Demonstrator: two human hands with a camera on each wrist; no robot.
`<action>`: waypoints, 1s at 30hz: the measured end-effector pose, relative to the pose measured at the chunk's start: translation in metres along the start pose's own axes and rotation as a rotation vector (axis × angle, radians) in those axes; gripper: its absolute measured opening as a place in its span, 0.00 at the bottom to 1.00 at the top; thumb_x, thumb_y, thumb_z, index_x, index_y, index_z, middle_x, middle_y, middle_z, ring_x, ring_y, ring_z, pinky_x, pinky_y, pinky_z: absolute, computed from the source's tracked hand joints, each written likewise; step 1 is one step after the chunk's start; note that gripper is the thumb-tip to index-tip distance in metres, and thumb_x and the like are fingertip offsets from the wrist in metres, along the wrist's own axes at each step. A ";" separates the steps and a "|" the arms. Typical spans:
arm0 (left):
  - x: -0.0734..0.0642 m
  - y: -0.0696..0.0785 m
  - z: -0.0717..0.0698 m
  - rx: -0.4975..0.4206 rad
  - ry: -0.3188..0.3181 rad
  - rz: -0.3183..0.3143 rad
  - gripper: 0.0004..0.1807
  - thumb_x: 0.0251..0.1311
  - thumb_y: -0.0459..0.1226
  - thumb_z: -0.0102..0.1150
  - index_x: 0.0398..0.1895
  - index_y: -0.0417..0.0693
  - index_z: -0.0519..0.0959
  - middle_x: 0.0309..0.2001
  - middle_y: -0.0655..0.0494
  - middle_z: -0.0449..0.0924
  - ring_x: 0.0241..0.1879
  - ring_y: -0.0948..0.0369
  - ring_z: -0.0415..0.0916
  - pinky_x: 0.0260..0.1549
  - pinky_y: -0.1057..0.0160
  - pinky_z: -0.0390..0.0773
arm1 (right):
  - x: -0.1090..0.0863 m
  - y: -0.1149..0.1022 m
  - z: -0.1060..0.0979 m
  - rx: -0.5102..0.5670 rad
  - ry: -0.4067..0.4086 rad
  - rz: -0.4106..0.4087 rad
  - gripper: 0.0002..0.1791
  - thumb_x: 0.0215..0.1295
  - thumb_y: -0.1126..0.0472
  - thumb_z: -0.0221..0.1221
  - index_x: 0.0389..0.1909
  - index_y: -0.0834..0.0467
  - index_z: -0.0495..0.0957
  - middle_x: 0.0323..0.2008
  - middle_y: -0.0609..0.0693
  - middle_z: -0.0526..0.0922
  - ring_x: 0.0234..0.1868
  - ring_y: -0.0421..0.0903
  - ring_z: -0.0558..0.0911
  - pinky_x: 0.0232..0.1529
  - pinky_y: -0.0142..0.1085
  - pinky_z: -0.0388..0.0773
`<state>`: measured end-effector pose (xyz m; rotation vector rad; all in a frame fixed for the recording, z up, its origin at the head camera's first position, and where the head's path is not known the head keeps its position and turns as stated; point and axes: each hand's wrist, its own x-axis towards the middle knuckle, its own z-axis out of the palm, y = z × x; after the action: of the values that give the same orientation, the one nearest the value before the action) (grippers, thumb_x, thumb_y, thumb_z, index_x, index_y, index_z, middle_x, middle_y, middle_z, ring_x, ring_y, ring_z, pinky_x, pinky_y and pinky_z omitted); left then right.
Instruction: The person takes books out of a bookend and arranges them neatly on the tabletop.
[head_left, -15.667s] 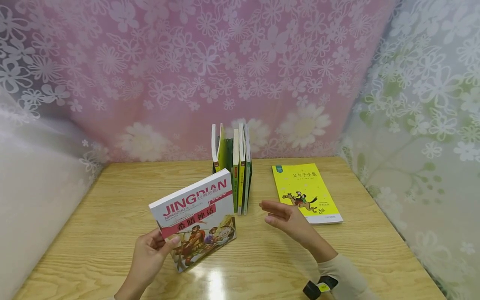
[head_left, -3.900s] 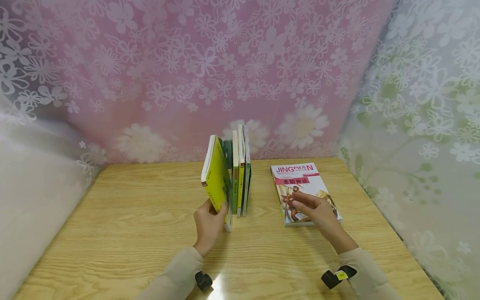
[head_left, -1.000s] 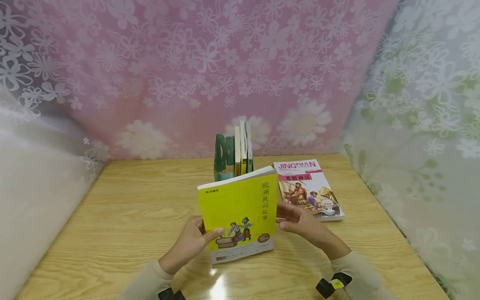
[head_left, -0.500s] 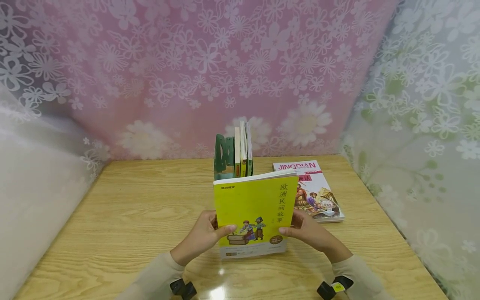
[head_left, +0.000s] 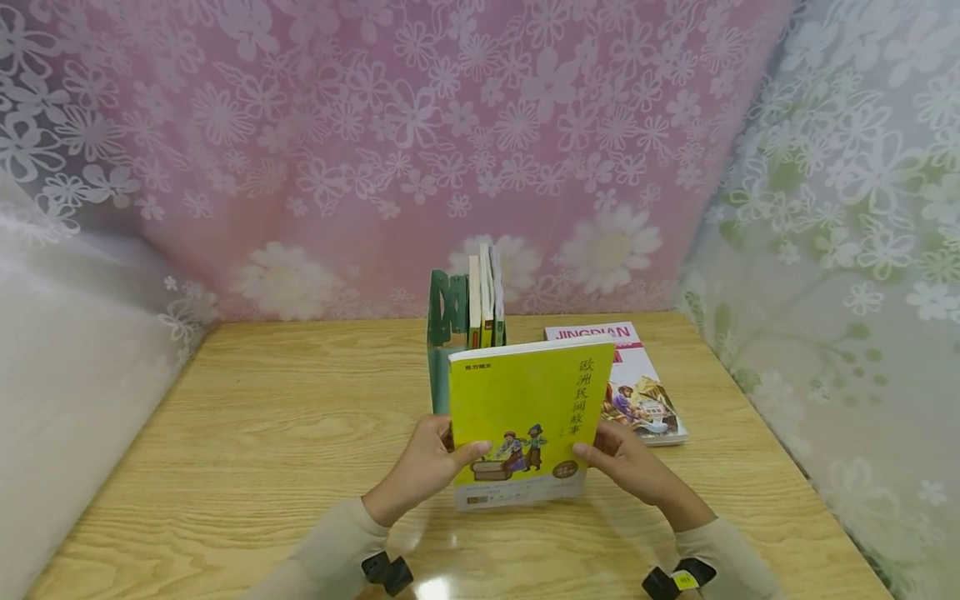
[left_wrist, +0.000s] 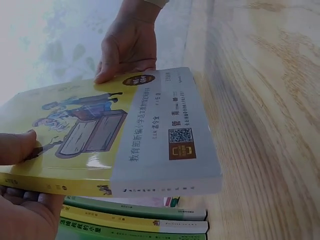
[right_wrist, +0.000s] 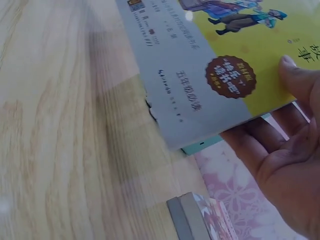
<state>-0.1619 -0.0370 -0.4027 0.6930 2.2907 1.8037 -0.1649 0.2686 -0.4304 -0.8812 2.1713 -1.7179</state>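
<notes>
A yellow paperback book point(head_left: 517, 400) with a pale band along its bottom is held up in front of me, cover towards me and leaning back slightly. My left hand point(head_left: 423, 462) grips its left side, thumb on the cover and fingers behind. On the opposite side my right hand point(head_left: 633, 467) pinches the edge, thumb on the front. The left wrist view shows the book's spine point(left_wrist: 55, 185) along the left hand. In the right wrist view the lower corner point(right_wrist: 185, 135) hangs over the wooden table.
Behind the held book stands a green bookend point(head_left: 440, 333) with several upright books point(head_left: 486, 300) at its right side. Further right, a white and red book point(head_left: 645, 392) lies on top of another on the table point(head_left: 262, 433), partly covered by the yellow one. A pink floral curtain hangs behind.
The yellow book came out of the upright row and has moved rightward; my right hand has taken hold of its right edge. Earlier, the white and red book was laid on the flat yellow one.
</notes>
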 end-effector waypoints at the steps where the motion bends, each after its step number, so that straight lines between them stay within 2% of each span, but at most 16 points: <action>1: 0.001 0.001 0.001 0.000 0.003 0.004 0.07 0.61 0.33 0.63 0.40 0.39 0.82 0.24 0.55 0.79 0.18 0.67 0.60 0.20 0.72 0.66 | 0.000 0.001 0.000 0.002 0.009 -0.012 0.18 0.74 0.68 0.47 0.62 0.63 0.69 0.52 0.40 0.81 0.51 0.41 0.82 0.48 0.36 0.81; 3: 0.002 0.001 0.003 0.002 0.003 0.017 0.13 0.61 0.33 0.62 0.48 0.40 0.81 0.33 0.49 0.84 0.21 0.67 0.64 0.21 0.71 0.69 | -0.001 0.001 0.001 0.010 0.025 -0.039 0.18 0.73 0.69 0.46 0.62 0.61 0.70 0.52 0.40 0.81 0.50 0.41 0.82 0.47 0.36 0.82; 5: 0.003 0.002 0.005 0.005 -0.001 0.019 0.13 0.61 0.33 0.62 0.49 0.40 0.81 0.38 0.47 0.85 0.22 0.67 0.65 0.21 0.71 0.69 | -0.001 0.003 0.001 0.023 0.035 -0.065 0.18 0.73 0.71 0.45 0.61 0.61 0.70 0.51 0.41 0.82 0.50 0.42 0.82 0.46 0.37 0.83; 9: 0.006 0.002 0.007 -0.003 -0.013 0.006 0.14 0.61 0.34 0.62 0.49 0.40 0.80 0.35 0.50 0.84 0.20 0.67 0.63 0.19 0.72 0.66 | -0.003 0.004 0.001 0.016 0.068 -0.082 0.18 0.73 0.72 0.45 0.60 0.64 0.70 0.50 0.43 0.83 0.48 0.43 0.83 0.45 0.38 0.83; 13: 0.008 0.001 0.010 -0.006 -0.019 0.001 0.12 0.61 0.35 0.63 0.45 0.40 0.81 0.22 0.54 0.74 0.18 0.68 0.58 0.18 0.73 0.61 | -0.006 0.004 -0.002 -0.037 0.114 -0.053 0.16 0.73 0.71 0.47 0.59 0.64 0.71 0.48 0.41 0.84 0.46 0.42 0.84 0.43 0.36 0.83; 17: 0.010 0.001 0.012 -0.026 -0.039 0.008 0.13 0.61 0.36 0.63 0.47 0.40 0.81 0.27 0.54 0.79 0.19 0.69 0.62 0.19 0.73 0.63 | -0.007 0.002 -0.007 -0.055 0.127 -0.044 0.16 0.73 0.70 0.47 0.59 0.65 0.70 0.47 0.41 0.84 0.45 0.42 0.84 0.42 0.35 0.83; 19: 0.011 0.002 0.013 -0.017 -0.047 0.018 0.13 0.61 0.38 0.64 0.45 0.40 0.81 0.25 0.54 0.78 0.19 0.69 0.61 0.18 0.73 0.62 | -0.008 0.002 -0.009 -0.050 0.127 -0.049 0.16 0.72 0.71 0.47 0.58 0.64 0.71 0.47 0.41 0.84 0.45 0.42 0.84 0.42 0.35 0.83; 21: 0.012 0.003 0.013 -0.025 -0.061 0.020 0.13 0.61 0.39 0.64 0.45 0.40 0.81 0.27 0.54 0.79 0.20 0.69 0.66 0.20 0.73 0.67 | -0.009 0.000 -0.012 -0.050 0.129 -0.066 0.16 0.72 0.72 0.47 0.58 0.64 0.71 0.47 0.41 0.84 0.44 0.42 0.84 0.41 0.35 0.84; 23: 0.011 0.003 0.012 -0.058 -0.075 0.017 0.16 0.61 0.40 0.64 0.48 0.39 0.81 0.30 0.50 0.82 0.26 0.67 0.76 0.26 0.73 0.76 | -0.011 -0.001 -0.016 -0.051 0.135 -0.076 0.17 0.72 0.73 0.47 0.58 0.63 0.72 0.46 0.41 0.84 0.44 0.41 0.85 0.40 0.35 0.84; 25: 0.011 0.002 0.010 -0.094 -0.079 0.004 0.23 0.62 0.42 0.63 0.56 0.37 0.77 0.44 0.46 0.83 0.39 0.61 0.82 0.38 0.68 0.82 | -0.013 -0.003 -0.021 -0.058 0.150 -0.088 0.17 0.71 0.73 0.47 0.57 0.63 0.73 0.45 0.41 0.85 0.42 0.41 0.85 0.38 0.35 0.84; 27: 0.010 0.001 0.007 -0.137 -0.081 -0.005 0.28 0.63 0.42 0.62 0.63 0.38 0.72 0.55 0.44 0.79 0.52 0.57 0.79 0.48 0.64 0.81 | -0.015 -0.004 -0.026 -0.061 0.168 -0.095 0.17 0.71 0.74 0.47 0.57 0.64 0.73 0.44 0.42 0.85 0.41 0.41 0.85 0.36 0.35 0.84; 30: 0.010 -0.002 0.002 -0.151 -0.062 -0.015 0.31 0.63 0.44 0.62 0.67 0.43 0.68 0.61 0.45 0.74 0.57 0.53 0.76 0.51 0.63 0.79 | -0.019 -0.004 -0.035 -0.053 0.195 -0.092 0.17 0.71 0.74 0.47 0.57 0.64 0.72 0.44 0.43 0.85 0.41 0.42 0.85 0.36 0.34 0.84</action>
<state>-0.1711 -0.0315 -0.4035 0.6948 2.0897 1.8962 -0.1671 0.3069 -0.4205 -0.8721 2.3435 -1.8693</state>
